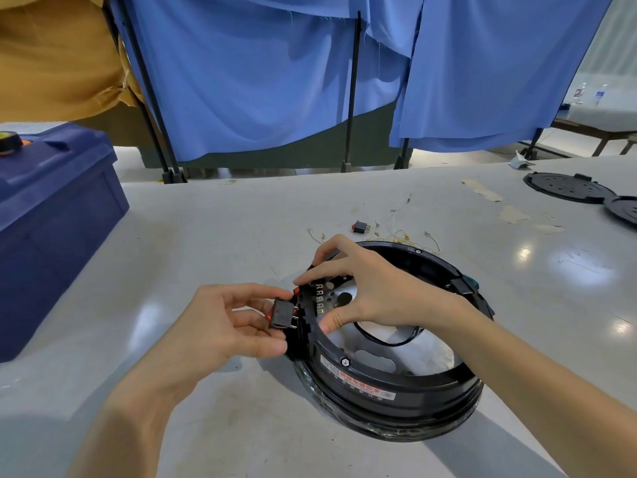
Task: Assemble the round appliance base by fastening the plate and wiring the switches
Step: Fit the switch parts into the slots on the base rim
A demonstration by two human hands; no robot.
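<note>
A black round appliance base [396,381] lies tilted on the grey table, its silver inner plate [348,298] showing. My left hand [227,322] pinches a black and red rocker switch [281,313] against the outside of the base's left rim. My right hand [362,288] grips that same stretch of rim from above, thumb inside, fingers over the top edge. Metal switch terminals [320,298] stand in a row just inside the rim. A second rocker switch [360,227] lies loose on the table behind the base, beside several thin wires [403,236].
A dark blue plastic crate [51,215] stands at the left with a tape roll [10,141] on its lid. Two black round covers [565,188] lie at the far right. Blue cloth screens [275,81] on black stands close off the table's back edge.
</note>
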